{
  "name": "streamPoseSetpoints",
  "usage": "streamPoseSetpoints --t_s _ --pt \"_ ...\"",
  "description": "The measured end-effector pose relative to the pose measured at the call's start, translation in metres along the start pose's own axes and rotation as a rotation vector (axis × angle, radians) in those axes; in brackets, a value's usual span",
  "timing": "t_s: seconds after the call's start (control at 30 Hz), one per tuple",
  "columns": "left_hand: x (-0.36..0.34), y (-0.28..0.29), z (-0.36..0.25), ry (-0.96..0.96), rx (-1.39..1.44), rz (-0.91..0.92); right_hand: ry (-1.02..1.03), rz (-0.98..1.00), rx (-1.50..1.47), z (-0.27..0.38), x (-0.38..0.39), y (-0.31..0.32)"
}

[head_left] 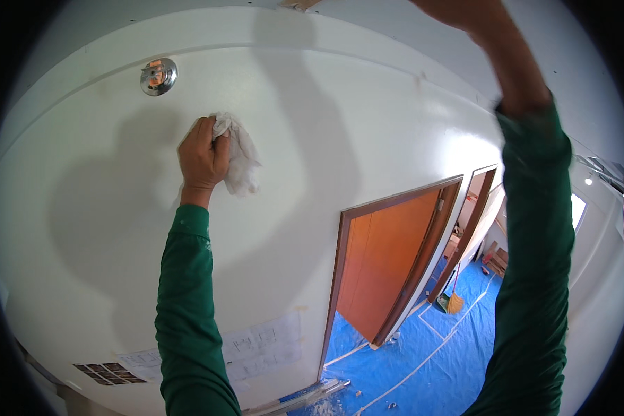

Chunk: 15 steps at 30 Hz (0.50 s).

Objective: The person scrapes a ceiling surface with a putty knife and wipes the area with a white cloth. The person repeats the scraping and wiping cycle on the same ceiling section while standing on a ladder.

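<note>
Left hand (pixel 204 149) pinching white cloth (pixel 242 165); right hand (pixel 457 12) cropped, can't tell fingers; wall (pixel 388 125) looking mostly clean, top-edge smudge (pixel 421 80) remaining.

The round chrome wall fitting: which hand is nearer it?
Left. The left hand, holding a white cloth, is below and right of the round chrome wall fitting; the right hand, cut off at the top, is much farther right.

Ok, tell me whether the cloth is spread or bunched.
Bunched: the cloth is crumpled in the left hand, its creased loose end hanging down.
</note>
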<state>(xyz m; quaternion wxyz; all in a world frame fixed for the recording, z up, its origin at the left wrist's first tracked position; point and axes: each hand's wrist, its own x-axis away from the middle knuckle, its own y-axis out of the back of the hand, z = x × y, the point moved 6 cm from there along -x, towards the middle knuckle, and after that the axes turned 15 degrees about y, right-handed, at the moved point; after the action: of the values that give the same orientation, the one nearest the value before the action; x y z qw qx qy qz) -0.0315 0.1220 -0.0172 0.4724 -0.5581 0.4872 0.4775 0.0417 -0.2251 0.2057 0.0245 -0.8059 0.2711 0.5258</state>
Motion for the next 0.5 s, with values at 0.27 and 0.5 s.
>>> streamPoseSetpoints --t_s 0.27,0.5 --pt "-0.002 0.002 -0.004 -0.003 0.014 -0.012 0.109 -0.077 -0.104 -0.010 0.005 -0.005" --pt "-0.001 0.002 -0.007 -0.014 0.036 -0.022 0.037 -0.002 -0.150 -0.007 0.010 -0.008"
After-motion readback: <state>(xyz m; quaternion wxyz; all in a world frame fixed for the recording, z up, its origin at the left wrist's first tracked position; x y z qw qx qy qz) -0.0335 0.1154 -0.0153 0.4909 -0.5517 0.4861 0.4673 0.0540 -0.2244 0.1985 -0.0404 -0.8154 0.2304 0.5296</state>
